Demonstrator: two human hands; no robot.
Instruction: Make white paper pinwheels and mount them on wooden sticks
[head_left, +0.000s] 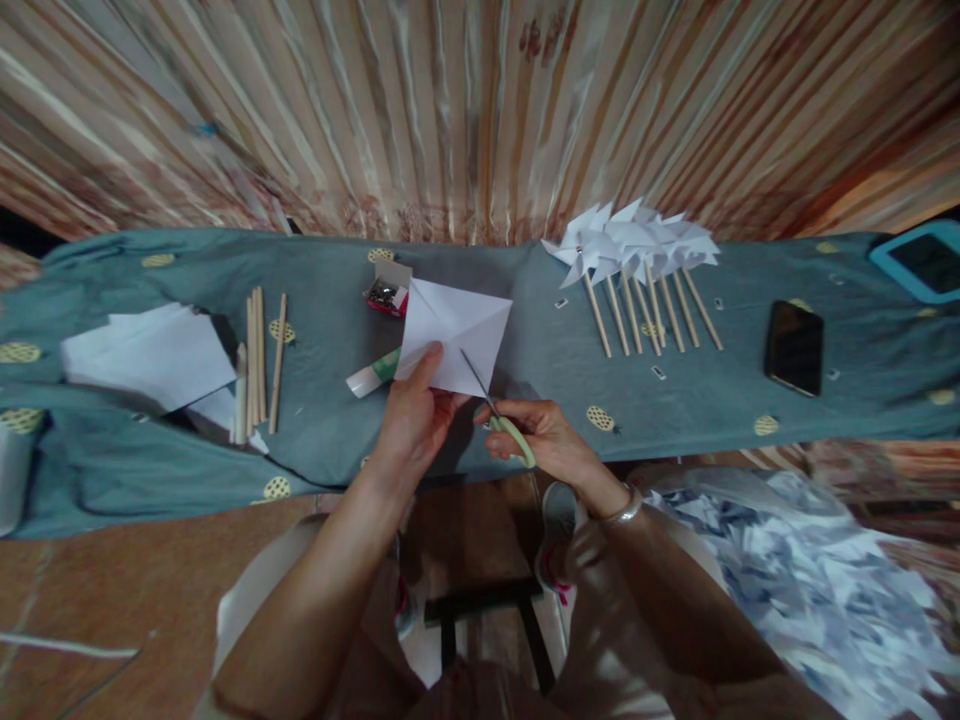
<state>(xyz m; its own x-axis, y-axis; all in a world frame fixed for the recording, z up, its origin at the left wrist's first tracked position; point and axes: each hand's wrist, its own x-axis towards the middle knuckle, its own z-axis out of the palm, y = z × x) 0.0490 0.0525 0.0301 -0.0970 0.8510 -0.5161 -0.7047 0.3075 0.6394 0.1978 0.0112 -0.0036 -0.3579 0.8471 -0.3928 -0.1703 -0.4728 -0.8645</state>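
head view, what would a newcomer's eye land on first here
Probably the white paper square near the middle, held in the left hand, with a blade of the green-handled scissors in the right hand lying over its near right corner. Next, likely the cluster of white pinwheels at the far edge of the patterned cloth, right of centre, and the big heap of white paper pieces at lower right.
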